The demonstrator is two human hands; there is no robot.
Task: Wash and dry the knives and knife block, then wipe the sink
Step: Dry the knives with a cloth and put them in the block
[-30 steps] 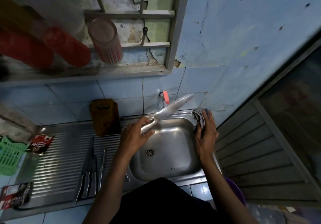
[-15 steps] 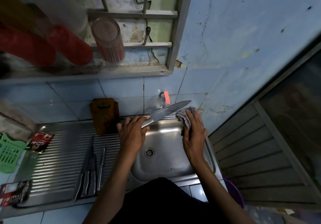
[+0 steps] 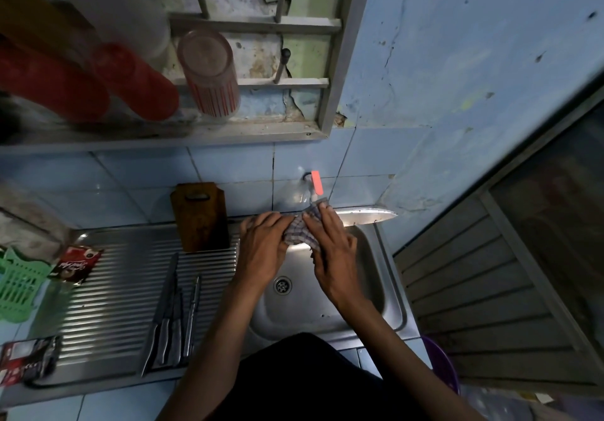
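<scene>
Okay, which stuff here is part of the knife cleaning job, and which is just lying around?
Part of the job:
large knife
checked cloth
left hand
right hand
knives on the drainboard
knife block
sink

Just lying about:
green basket
sachets
red cups
striped tumbler

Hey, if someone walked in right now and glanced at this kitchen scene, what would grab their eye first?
Most striking is the long shiny steel knife blade held over the back of the steel sink basin, with the left hand and right hand wrapping a checked cloth around it. Next, the row of steel knives lying on the ribbed drainboard, in front of the brown wooden knife block.
</scene>
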